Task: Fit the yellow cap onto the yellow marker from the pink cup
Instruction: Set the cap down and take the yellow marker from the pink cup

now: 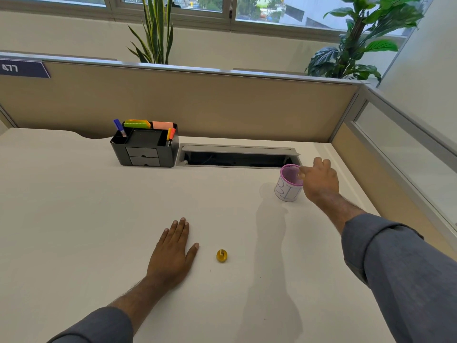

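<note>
Nearby, round mesh pink cup [288, 184]

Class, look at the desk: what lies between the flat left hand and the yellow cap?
Nothing. In the head view, only bare white desk separates the left hand from the yellow cap.

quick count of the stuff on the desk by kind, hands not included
Yellow cap: 1
Pink cup: 1
Black desk organiser: 1
Pens or markers standing in the organiser: 3 (blue, yellow, orange)
Sticky-note pads in the organiser: 2 visible (green-and-orange, pink)
Total: 8
</note>
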